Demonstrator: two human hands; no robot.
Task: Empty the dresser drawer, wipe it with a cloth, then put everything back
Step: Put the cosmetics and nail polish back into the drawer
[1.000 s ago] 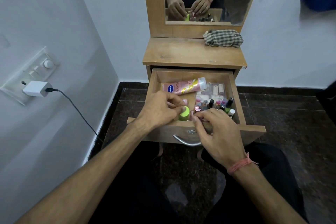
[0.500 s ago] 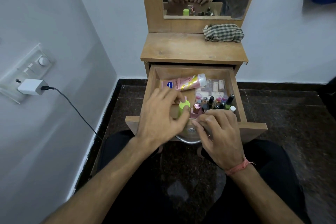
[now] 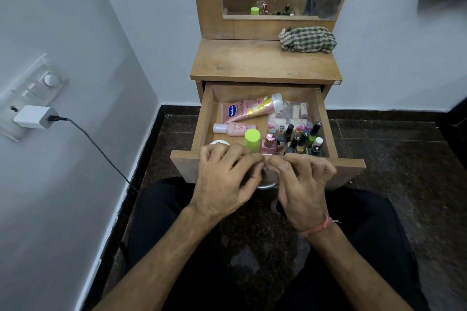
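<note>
Here we see the drawer [image 3: 326, 121] pulled open and full: pink tube [image 3: 249, 108], green-capped bottle [image 3: 252, 139], nail polishes [image 3: 300, 140]. Left hand [image 3: 225, 179] and right hand [image 3: 302, 184] curl at its front edge, fingertips nearly meeting; whether either grip holds anything we cannot tell. Checked cloth [image 3: 307, 39] lies on the dresser top [image 3: 252, 63].

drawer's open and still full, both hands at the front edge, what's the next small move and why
Probably reach the left hand in and lift out the green-capped bottle, setting it on the dresser top. The drawer is full, the cloth lies unused, and that bottle stands nearest the hand, upright and easy to grip. Neither hand seems to hold anything, though the fingertips are partly hidden.
</note>
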